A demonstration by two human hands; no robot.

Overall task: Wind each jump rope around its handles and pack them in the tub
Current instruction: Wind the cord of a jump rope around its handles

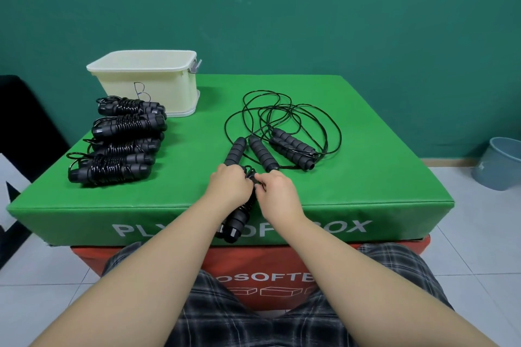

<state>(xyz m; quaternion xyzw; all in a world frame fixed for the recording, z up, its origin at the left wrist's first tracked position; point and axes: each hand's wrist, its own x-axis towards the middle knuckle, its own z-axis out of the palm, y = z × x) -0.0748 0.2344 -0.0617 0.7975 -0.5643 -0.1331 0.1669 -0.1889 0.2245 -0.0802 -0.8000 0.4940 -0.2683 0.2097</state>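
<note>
left hand [229,184] — grips black foam-handled jump rope [236,220] | right hand [277,187] — pinches its black cord | four wound ropes [118,144] beside cream plastic tub [146,76] on green padded bench [366,177]

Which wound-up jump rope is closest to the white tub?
The farthest bundle in the row of wound ropes on the left. It lies right against the tub, while the other bundles sit nearer the person.
</note>
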